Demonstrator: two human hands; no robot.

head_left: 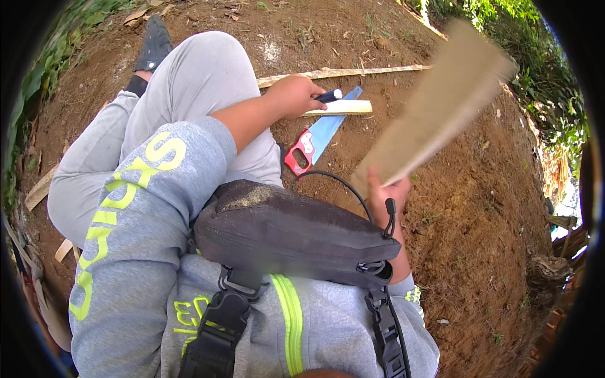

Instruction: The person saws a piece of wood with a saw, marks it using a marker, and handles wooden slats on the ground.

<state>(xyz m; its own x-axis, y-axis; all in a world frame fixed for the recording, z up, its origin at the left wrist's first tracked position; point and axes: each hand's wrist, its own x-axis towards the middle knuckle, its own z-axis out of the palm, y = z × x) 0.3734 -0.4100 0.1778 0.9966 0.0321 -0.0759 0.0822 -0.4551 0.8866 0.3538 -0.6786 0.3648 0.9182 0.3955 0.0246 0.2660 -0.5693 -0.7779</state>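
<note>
My left hand [295, 96] is closed around a short dark cylinder with a white end [330, 96], perhaps a marker; its exact kind does not show. Under and beside that hand, a short pale strip of wood [353, 108] lies across the blue blade of a handsaw [326, 132] with a red handle. My right hand [386, 195] grips the lower end of a wide, flat wooden board [435, 110]. The board is tilted up toward the far right, its upper end blurred by motion. Part of my right wrist is hidden by a black bag.
A long thin strip of wood [343, 72] lies on the brown dirt beyond the saw. The black bag [296, 233] with straps and a looped cord sits across my front. My bent leg [208, 82] is at the left. Green plants [548, 82] grow at the far right.
</note>
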